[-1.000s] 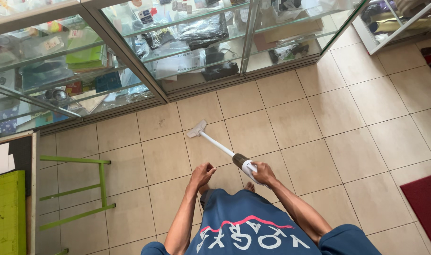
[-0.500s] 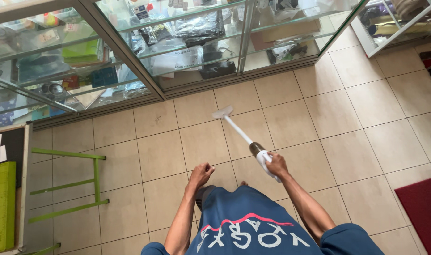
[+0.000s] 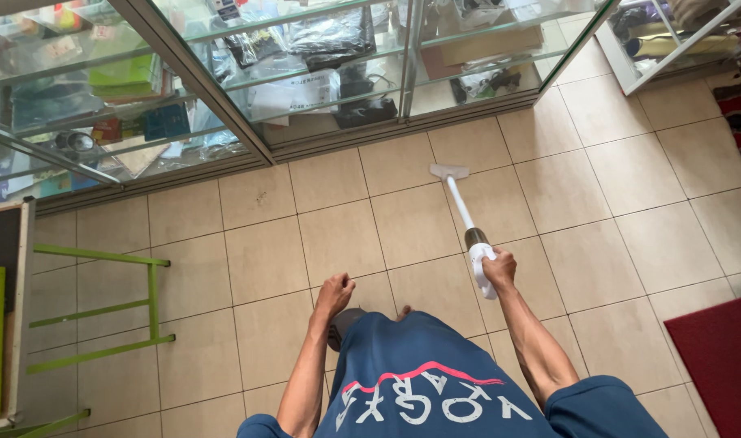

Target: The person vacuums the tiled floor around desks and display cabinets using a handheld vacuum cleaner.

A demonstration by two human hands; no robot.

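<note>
The right hand [image 3: 500, 268] grips the white vacuum [image 3: 473, 239]; its nozzle [image 3: 450, 172] lies on the tiles [image 3: 598, 219] near the glass cabinet [image 3: 224, 105]. The left hand [image 3: 336, 293] is a closed fist and holds nothing. To the right, open floor reaches a red mat [image 3: 715, 365]. A green frame [image 3: 103, 308] stands at the left. Behind the glass sit a green box [image 3: 127, 77] and dark packages [image 3: 330, 36].

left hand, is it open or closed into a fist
Closed: the left hand is curled into a fist, holding nothing, while the right hand grips the white stick vacuum.
</note>
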